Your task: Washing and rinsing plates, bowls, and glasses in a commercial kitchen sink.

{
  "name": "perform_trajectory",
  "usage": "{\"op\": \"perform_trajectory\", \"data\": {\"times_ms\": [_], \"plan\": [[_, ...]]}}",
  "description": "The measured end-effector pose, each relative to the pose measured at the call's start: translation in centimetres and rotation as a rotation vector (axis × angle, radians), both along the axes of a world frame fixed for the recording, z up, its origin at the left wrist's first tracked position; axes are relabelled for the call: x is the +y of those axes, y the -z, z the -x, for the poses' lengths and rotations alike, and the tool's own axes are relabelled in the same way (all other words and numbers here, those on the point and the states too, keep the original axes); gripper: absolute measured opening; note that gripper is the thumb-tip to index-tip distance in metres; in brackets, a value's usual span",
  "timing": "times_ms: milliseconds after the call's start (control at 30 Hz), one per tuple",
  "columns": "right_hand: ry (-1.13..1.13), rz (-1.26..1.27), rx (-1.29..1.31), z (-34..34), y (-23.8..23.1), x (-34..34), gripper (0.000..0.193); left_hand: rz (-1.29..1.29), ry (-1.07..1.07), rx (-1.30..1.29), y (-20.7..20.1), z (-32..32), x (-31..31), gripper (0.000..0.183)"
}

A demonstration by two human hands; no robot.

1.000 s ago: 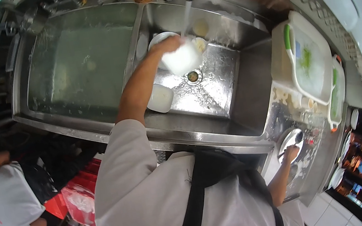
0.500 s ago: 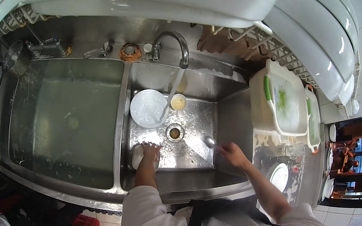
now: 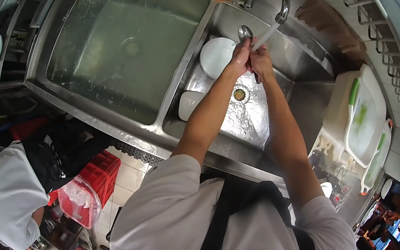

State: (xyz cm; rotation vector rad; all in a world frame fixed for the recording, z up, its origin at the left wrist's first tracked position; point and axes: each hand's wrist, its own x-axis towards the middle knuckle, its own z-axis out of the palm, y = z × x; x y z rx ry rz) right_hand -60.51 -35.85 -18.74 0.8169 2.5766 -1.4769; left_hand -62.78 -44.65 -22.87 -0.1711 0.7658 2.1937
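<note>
Both my hands are together at the stream of running water [image 3: 267,35] in the right sink basin [image 3: 305,104]. Between them is a metal spoon [image 3: 244,31], its bowl pointing away from me and most of its handle hidden by fingers. My left hand [image 3: 241,60] is closed around the spoon from the left. My right hand [image 3: 261,61] grips it from the right, fingers bent. A round white bowl [image 3: 214,59] lies just left of my hands on the basin floor. Nearer me, a white dish [image 3: 190,105] rests against the basin's left wall, partly behind my left forearm.
A curved faucet [image 3: 285,6] rises behind the basin. Cloudy water fills the left basin [image 3: 121,49]. White tubs with green handles [image 3: 364,116] stand at right, below a wire rack [image 3: 384,40]. Another person [image 3: 8,190] is at the left, by a red crate [image 3: 106,175].
My right hand has carried the spoon left and away from me to the stream. My left hand has left the white dish and joined it. The view has turned and shifted.
</note>
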Motion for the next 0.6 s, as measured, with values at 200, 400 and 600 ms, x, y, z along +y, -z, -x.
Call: {"op": "perform_trajectory", "data": {"times_ms": [200,400,600], "plan": [[-0.043,0.423,-0.124,-5.4,-3.1,0.9,0.021,0.253,-0.198,0.096,-4.3,0.2,0.5,0.030],[-0.031,0.200,0.036,-4.6,-2.3,0.9,0.021,0.275,-0.023,0.219,-5.4,0.5,1.0,0.041],[0.063,0.246,0.002,-14.3,0.7,2.3,0.026,0.368,0.049,0.589,-4.5,-0.6,2.9,0.026]]}}
